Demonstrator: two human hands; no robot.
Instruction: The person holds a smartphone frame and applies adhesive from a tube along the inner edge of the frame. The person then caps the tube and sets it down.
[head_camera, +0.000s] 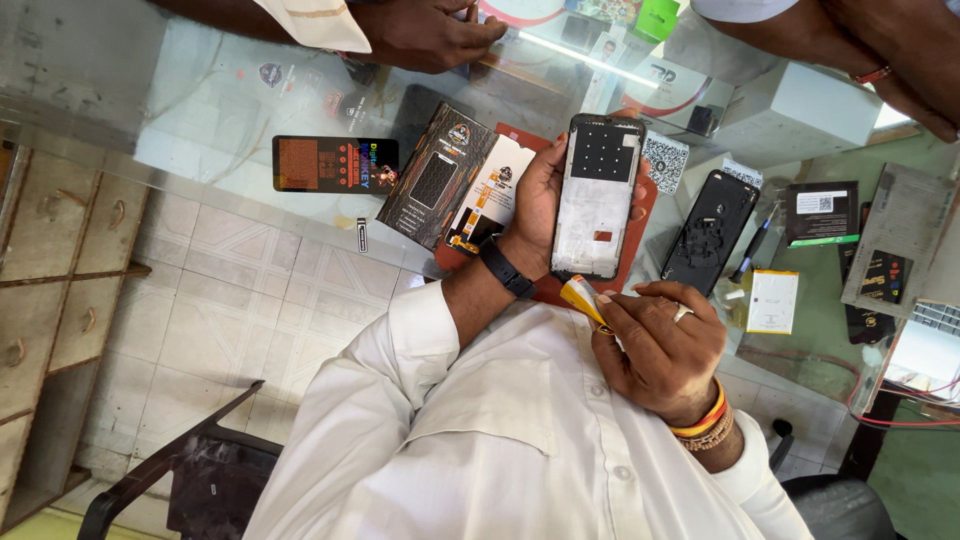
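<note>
The left hand grips an opened phone frame by its edge, holding the pale inner side and dark upper panel face up above the glass desk. The right hand is closed around a small yellow tube, whose tip sits just below the frame's lower end. Beside the left hand lie a dark patterned box and a black card. Beyond the right hand rest a black phone back cover and a small white battery. Other people's hands lean on the desk's far side.
</note>
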